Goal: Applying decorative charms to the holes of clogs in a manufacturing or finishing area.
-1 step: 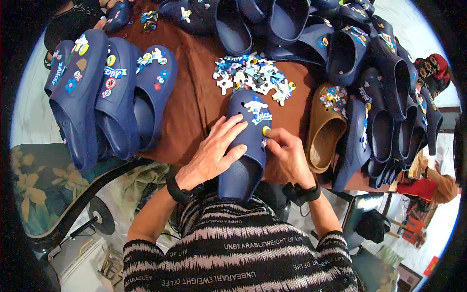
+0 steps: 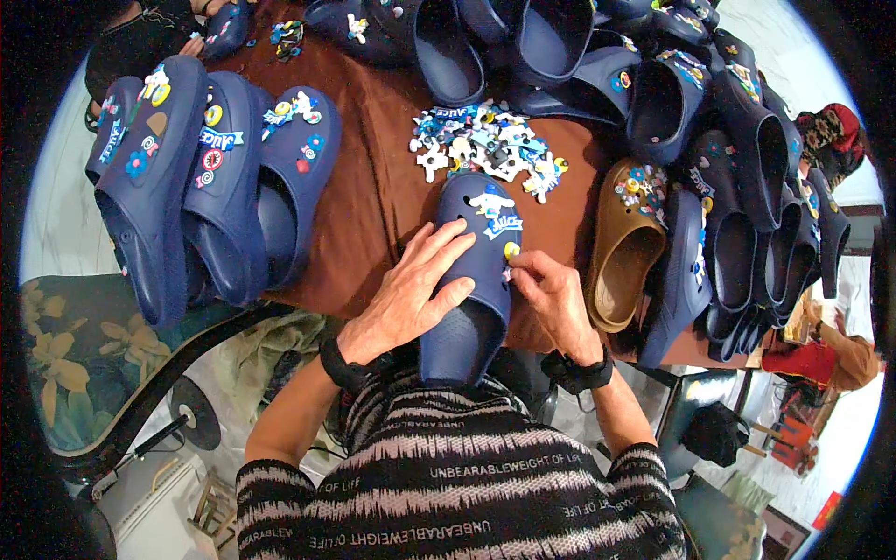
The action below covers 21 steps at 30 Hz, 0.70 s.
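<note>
Brown cloth (image 2: 359,149) spreads around the middle clog (image 2: 487,266), a navy one, toe pointing away, right in front of the wearer. Left of the middle clog: decorated navy clogs (image 2: 149,215), tilted, charms on their uppers. Right of it: a brown clog (image 2: 609,219), densely charmed, then more navy clogs (image 2: 686,266). Beyond its toe, a loose charm pile (image 2: 485,149), ample stock.

Left hand (image 2: 415,280) laid over the middle clog's upper, fingers extended, thumb apart; steadying it, I judge. Right hand (image 2: 551,285) at its right edge, thumb and index pinching at a small pinkish charm (image 2: 507,275); whether that is fully seated, cannot tell.

On its upper already: white character charm (image 2: 490,199), blue banner charm (image 2: 504,225), yellow charm (image 2: 511,251). Toward its left, bare holes (image 2: 467,201) show; others may lie under fingers. My reading: right half nearly filled, left still bare where visible.
</note>
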Each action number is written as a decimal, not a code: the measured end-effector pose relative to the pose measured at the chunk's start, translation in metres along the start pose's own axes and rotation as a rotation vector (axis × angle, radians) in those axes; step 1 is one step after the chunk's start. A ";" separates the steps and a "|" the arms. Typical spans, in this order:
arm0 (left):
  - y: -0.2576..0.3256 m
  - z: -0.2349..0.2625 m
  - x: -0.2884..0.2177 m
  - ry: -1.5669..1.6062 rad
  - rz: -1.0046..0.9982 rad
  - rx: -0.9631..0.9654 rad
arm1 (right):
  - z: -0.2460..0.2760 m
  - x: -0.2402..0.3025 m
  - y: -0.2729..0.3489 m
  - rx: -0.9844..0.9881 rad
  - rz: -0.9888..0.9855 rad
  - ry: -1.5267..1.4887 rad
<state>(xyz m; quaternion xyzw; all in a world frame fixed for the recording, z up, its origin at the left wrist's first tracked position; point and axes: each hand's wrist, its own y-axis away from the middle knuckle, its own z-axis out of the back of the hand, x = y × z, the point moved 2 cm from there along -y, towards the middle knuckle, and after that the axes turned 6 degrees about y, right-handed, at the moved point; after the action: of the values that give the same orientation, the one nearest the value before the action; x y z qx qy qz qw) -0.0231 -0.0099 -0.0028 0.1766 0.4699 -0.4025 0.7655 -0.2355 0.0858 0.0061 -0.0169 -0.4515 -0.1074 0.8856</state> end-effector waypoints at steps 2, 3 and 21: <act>0.000 0.000 0.000 0.015 -0.006 -0.009 | -0.003 -0.005 0.003 -0.061 0.133 0.118; -0.001 0.000 -0.001 0.002 0.003 0.004 | -0.003 -0.004 0.004 -0.122 0.266 0.237; -0.002 0.001 -0.002 -0.022 -0.022 0.016 | -0.018 -0.032 -0.011 0.124 -0.298 -0.457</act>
<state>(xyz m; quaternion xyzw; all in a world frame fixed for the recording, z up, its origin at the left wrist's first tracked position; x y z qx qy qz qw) -0.0239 -0.0110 -0.0005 0.1733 0.4601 -0.4167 0.7646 -0.2416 0.0783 -0.0305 0.0800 -0.6427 -0.2022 0.7346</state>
